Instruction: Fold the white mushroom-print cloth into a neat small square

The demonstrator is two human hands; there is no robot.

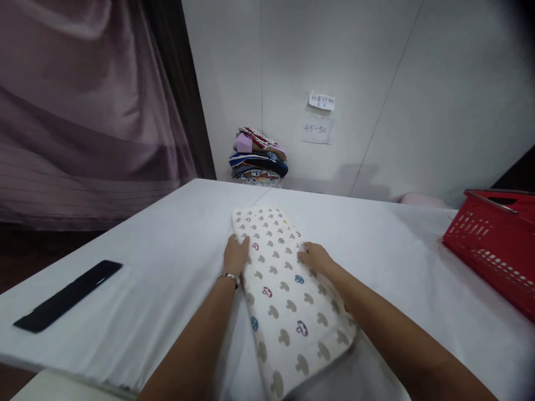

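Note:
A white folded cloth (278, 295) printed with grey and coloured mushrooms lies lengthwise in front of me, its near end tilted up toward me. On its left edge, my left hand (236, 255) grips with the thumb on top and the fingers at the side and underneath. My right hand (316, 258) holds the opposite edge at about the same distance, its fingertips partly hidden by the fabric. A bracelet (229, 277) circles my left wrist.
The table (175, 239) has a white cover. A dark flat strip (69, 295) lies at left, a red plastic basket (497, 245) at right. Behind the far edge are stacked folded clothes (258, 159). Paper notes (316, 131) hang on the wall; a curtain (83, 111) drapes at left.

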